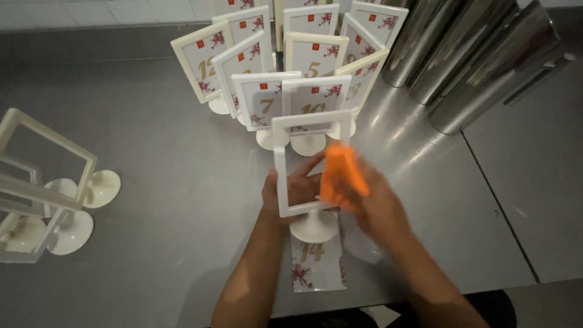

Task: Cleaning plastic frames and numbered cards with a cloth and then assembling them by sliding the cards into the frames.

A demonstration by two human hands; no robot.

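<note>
My left hand grips an empty white frame stand that rests upright on its round foot on the steel table. My right hand, blurred, presses an orange cloth against the frame's clear pane. A numbered card with red blossoms lies flat on the table under the stand, close to the front edge.
Behind the held stand is a cluster of several white frame stands with numbered cards. Empty white frame stands are at the left edge. Shiny metal cylinders lie at the back right. A seam splits the tabletop on the right.
</note>
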